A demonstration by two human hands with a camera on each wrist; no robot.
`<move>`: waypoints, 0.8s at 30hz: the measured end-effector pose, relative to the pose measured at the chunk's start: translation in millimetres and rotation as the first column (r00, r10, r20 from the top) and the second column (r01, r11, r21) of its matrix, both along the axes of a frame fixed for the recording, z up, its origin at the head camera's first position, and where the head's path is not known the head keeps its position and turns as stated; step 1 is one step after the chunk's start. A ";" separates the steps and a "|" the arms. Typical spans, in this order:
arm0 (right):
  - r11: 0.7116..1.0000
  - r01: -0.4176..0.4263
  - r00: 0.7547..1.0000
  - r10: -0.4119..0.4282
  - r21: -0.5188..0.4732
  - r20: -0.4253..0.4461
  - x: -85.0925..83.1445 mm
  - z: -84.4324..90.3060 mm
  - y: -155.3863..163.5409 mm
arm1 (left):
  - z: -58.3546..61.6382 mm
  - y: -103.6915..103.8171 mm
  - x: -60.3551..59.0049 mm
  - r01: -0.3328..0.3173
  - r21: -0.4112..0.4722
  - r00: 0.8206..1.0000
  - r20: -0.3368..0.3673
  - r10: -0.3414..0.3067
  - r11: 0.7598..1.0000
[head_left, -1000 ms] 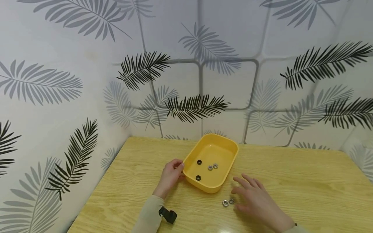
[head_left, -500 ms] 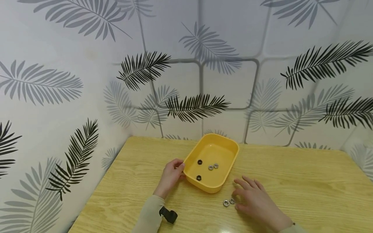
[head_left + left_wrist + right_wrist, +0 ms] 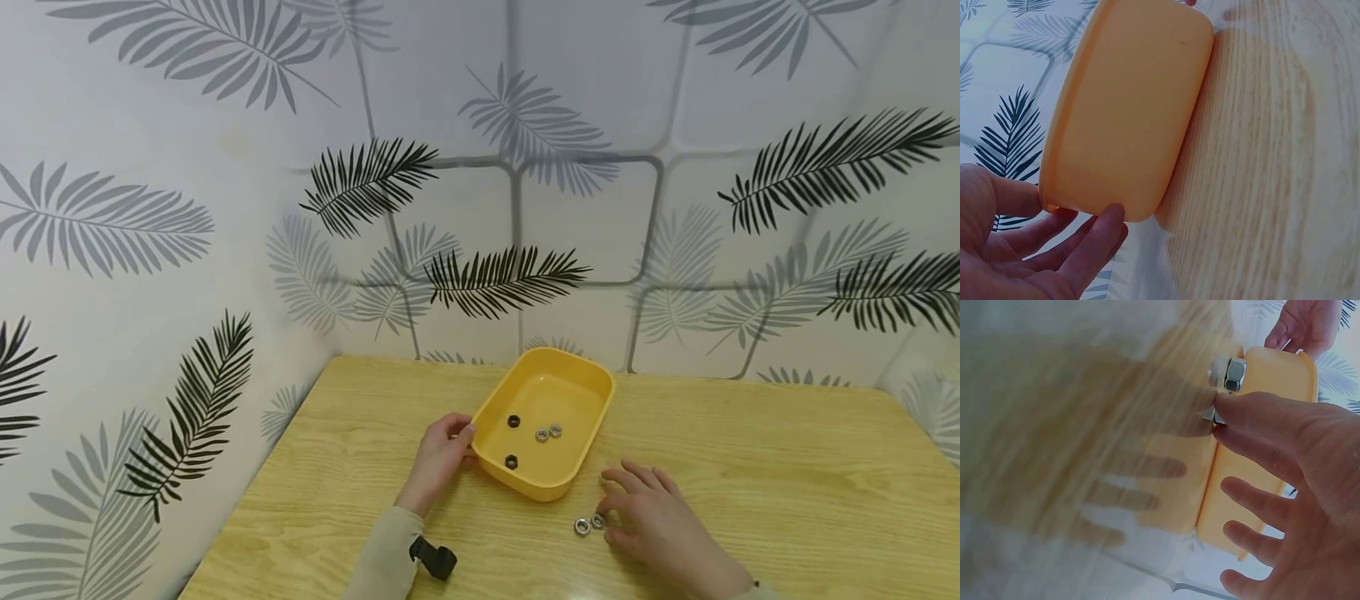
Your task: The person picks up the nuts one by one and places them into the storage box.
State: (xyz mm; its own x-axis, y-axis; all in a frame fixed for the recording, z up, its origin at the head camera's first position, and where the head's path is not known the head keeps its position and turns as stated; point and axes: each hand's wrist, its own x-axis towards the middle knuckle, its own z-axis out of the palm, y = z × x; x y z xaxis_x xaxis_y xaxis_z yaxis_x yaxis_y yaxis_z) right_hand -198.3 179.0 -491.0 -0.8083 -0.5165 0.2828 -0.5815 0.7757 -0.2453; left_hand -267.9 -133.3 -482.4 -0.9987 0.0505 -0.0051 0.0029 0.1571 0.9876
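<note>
A yellow plastic bin [image 3: 540, 492] sits on the table with two black hex nuts [image 3: 513, 422] and two silver nuts [image 3: 542, 435] inside. My left hand [image 3: 438, 458] grips the bin's left corner, thumb at the rim and fingers against the outer wall [image 3: 1129, 119]. In front of the bin, two more silver nuts lie side by side on the wood. My right hand [image 3: 660, 525] pinches the right one, a silver hex nut [image 3: 1212, 415], between thumb and index finger, the other fingers spread. The left silver nut [image 3: 582, 527] lies right beside it, untouched.
The wooden table [image 3: 787, 467] runs back to a wall [image 3: 585, 217] with a leaf pattern. A black strap device [image 3: 435, 557] sits on the left sleeve.
My right hand's index finger and thumb have drawn in around the right-hand loose nut. The left hand and the bin stay in place.
</note>
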 end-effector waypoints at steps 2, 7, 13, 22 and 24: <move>1.000 0.002 1.000 -0.002 -0.002 0.002 -0.1 -0.3 -0.5 | -0.1 -0.1 -0.1 -0.002 -0.002 1.000 -0.001 0.002 1.000; 1.000 0.013 1.000 -0.013 0.004 0.006 -0.9 -0.6 -2.3 | -0.5 -0.5 -1.1 -0.002 -0.008 1.000 -0.005 0.002 1.000; 1.000 0.016 1.000 -0.016 -0.002 0.022 -1.2 -1.6 -4.3 | 0.8 -0.2 0.5 0.001 -0.002 1.000 -0.003 -0.001 1.000; 1.000 0.021 0.999 -0.021 0.004 0.037 -1.1 -0.1 -8.1 | 0.8 0.6 1.6 -0.001 -0.003 1.000 -0.003 0.001 1.000; 1.000 0.017 0.999 -0.018 0.005 0.028 -1.1 0.3 -8.7 | 0.0 0.4 1.4 -0.001 -0.007 1.000 -0.005 0.001 1.000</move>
State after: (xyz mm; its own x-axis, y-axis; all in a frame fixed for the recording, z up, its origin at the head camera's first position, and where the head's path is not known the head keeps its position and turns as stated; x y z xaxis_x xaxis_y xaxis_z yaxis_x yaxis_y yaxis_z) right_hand -199.4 170.3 -490.8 -0.8247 -0.5034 0.2579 -0.5608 0.7868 -0.2577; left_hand -266.5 -132.9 -482.4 -0.9988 0.0498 -0.0005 0.0077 0.1636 0.9865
